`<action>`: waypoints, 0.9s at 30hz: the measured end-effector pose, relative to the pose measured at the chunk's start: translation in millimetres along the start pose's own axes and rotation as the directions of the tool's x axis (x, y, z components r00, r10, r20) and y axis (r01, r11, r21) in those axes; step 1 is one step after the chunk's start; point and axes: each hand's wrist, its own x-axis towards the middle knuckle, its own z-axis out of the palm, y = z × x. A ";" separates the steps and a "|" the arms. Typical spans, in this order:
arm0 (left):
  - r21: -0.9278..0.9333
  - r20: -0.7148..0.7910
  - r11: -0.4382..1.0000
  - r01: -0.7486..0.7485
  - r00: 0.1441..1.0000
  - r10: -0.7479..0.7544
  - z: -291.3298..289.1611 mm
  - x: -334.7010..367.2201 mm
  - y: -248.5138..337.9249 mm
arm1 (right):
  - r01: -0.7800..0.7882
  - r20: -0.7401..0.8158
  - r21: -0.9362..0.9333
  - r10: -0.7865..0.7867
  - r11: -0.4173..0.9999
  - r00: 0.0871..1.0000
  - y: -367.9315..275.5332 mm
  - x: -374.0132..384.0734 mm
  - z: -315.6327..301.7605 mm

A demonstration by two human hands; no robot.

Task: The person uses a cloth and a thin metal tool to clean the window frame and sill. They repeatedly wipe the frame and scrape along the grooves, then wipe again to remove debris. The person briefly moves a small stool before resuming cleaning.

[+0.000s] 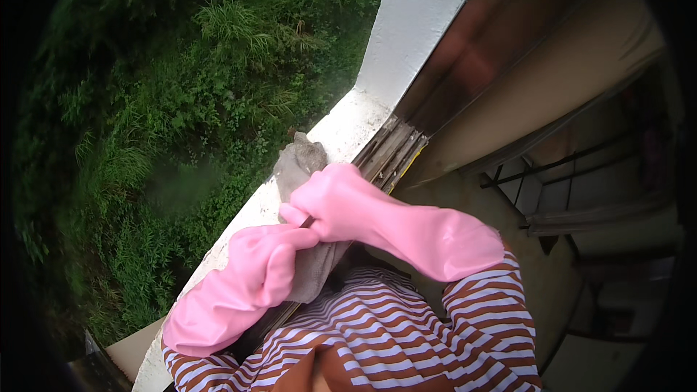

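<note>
Both my hands wear long pink rubber gloves and meet over a white window sill (341, 127). A damp-looking grey cloth (314, 272) shows below the gloves, and a crumpled part of it sticks out beyond them on the sill. My left hand (263, 261) is closed, its fingers curled at the cloth. From the right, my right hand (323, 199) reaches across and is closed on the cloth too. The fingers of both hands touch. Between them shows a small dark sliver (308, 223), too little to name.
Along the sill's inner side runs a worn window track (392, 149) with dirty grooves. Outside, a slope of green bushes and grass (181, 131) lies below. A window pane and a beige curtain (537, 94) stand at the right, with a dim room behind.
</note>
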 end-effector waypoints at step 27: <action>-0.071 0.006 0.996 -0.059 0.998 0.060 13.8 16.9 -10.7 | 0.033 -0.011 -0.304 -0.038 0.952 0.999 15.3 0.4 -13.8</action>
